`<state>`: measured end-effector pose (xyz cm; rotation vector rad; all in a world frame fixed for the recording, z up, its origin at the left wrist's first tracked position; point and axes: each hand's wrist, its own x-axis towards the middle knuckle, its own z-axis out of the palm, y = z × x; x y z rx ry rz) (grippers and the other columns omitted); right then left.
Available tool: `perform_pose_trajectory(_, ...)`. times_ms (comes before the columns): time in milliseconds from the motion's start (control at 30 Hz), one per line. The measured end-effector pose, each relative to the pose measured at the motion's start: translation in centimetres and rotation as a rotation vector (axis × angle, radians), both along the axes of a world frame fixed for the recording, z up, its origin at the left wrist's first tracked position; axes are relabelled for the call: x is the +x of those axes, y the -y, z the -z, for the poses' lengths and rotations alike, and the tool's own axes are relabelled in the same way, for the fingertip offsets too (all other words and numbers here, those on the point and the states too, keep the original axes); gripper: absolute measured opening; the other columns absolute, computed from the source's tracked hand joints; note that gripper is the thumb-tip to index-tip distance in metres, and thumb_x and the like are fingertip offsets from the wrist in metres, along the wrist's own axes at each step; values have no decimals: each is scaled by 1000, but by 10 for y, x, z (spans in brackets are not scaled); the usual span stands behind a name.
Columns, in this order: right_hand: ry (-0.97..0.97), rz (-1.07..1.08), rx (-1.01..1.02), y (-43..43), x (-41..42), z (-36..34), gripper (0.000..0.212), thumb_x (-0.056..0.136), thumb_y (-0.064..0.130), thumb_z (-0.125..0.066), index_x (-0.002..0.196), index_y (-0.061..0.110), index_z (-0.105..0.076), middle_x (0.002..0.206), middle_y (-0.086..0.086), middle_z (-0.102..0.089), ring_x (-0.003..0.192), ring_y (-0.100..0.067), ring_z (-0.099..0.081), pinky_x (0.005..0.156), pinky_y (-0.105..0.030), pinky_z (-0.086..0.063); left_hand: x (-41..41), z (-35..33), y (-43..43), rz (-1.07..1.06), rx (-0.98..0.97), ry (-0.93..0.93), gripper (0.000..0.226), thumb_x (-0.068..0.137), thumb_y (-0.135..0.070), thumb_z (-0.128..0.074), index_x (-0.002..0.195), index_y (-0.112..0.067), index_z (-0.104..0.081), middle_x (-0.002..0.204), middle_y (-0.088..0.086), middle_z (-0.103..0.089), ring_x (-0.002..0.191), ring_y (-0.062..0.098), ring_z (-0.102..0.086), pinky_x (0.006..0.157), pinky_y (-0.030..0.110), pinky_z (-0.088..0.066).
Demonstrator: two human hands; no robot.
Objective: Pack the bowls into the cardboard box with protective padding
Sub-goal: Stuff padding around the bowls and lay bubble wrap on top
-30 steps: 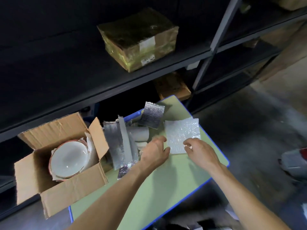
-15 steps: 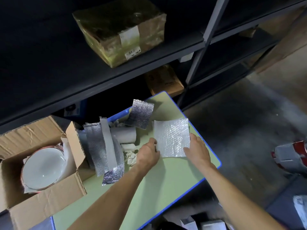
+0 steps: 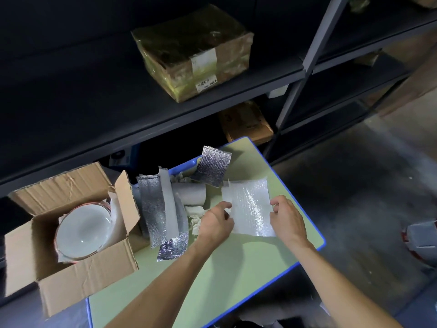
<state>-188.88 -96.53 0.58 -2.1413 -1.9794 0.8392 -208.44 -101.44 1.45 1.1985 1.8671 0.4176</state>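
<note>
An open cardboard box point(image 3: 78, 278) sits at the left end of the green table point(image 3: 227, 273). Inside it lies a white bowl point(image 3: 82, 229) with a red rim, with white padding tucked around it. A white bubble-wrap sheet point(image 3: 250, 207) is lifted off the table at the far right. My left hand point(image 3: 216, 223) pinches its left edge and my right hand point(image 3: 287, 217) pinches its right edge. A heap of silver foil padding point(image 3: 156, 209) and a white roll point(image 3: 190, 194) lie between the box and the sheet.
A dark metal shelf rack point(image 3: 165, 121) stands behind the table, carrying a taped cardboard parcel point(image 3: 196, 53). Another brown parcel point(image 3: 246, 121) sits on a lower shelf. A grey and red object point(image 3: 421, 240) lies on the floor at the right.
Both hands have picked the bubble-wrap sheet up by its side edges; earlier it lay flat under them. The camera view shifted.
</note>
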Motion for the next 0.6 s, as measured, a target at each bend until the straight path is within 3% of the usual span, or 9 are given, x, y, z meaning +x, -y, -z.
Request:
perform_pose_trajectory(100, -37, 17, 22, 1, 0, -3, 31, 90, 4, -49, 113, 22, -55, 104, 3, -60, 93, -23, -57, 78, -35, -47, -12, -2, 9, -104, -51, 104, 44, 87, -10, -53, 129, -19, -57, 89, 2, -68, 82, 22, -71, 71, 30, -55)
perform_pose_trajectory(167, -69, 22, 32, 3, 3, -4, 33, 89, 5, -48, 113, 26, -55, 96, 5, -61, 89, -21, -57, 74, -35, -47, -20, -3, 16, -153, -69, 171, 38, 87, -6, -51, 123, -17, -57, 82, 6, -74, 69, 16, -72, 66, 28, -57)
perform_pose_trajectory(267, -119, 23, 26, 6, 3, -4, 34, 90, 9, -47, 111, 35, -54, 89, 6, -59, 84, -15, -56, 68, -32, -42, -27, -5, 23, -204, -45, 203, 29, 87, -4, -48, 112, -15, -57, 77, 7, -74, 53, 8, -67, 43, 15, -43)
perform_pose_trajectory(333, -166, 20, 2, 8, 0, -3, 30, 90, 11, -49, 108, 33, -56, 95, 7, -60, 88, -14, -58, 71, -31, -43, -27, -8, 25, -242, -39, 224, 23, 87, -4, -46, 100, -18, -58, 74, 5, -73, 57, 11, -70, 38, 13, -35)
perform_pose_trajectory(400, -238, 42, -39, 11, -4, -2, 24, 90, 17, -55, 108, 32, -57, 100, 10, -59, 93, -11, -59, 74, -29, -42, -25, -11, 26, -272, -40, 256, 22, 87, -4, -44, 89, -21, -57, 72, 3, -71, 65, 19, -74, 46, 17, -40)
perform_pose_trajectory(467, -273, 72, -57, 14, -6, -2, 24, 89, 24, -60, 111, 34, -55, 100, 14, -60, 92, -6, -58, 72, -28, -40, -24, -14, 28, -286, -27, 299, 21, 86, -2, -44, 84, -20, -56, 71, 4, -68, 67, 23, -75, 57, 29, -48)
perform_pose_trajectory(600, -324, 109, -66, 16, -6, -4, 34, 88, 30, -65, 117, 37, -50, 98, 15, -63, 93, -7, -63, 73, -28, -43, -24, -15, 30, -288, -24, 358, 25, 82, 3, -45, 89, -10, -66, 72, 8, -68, 61, 20, -72, 66, 47, -57)
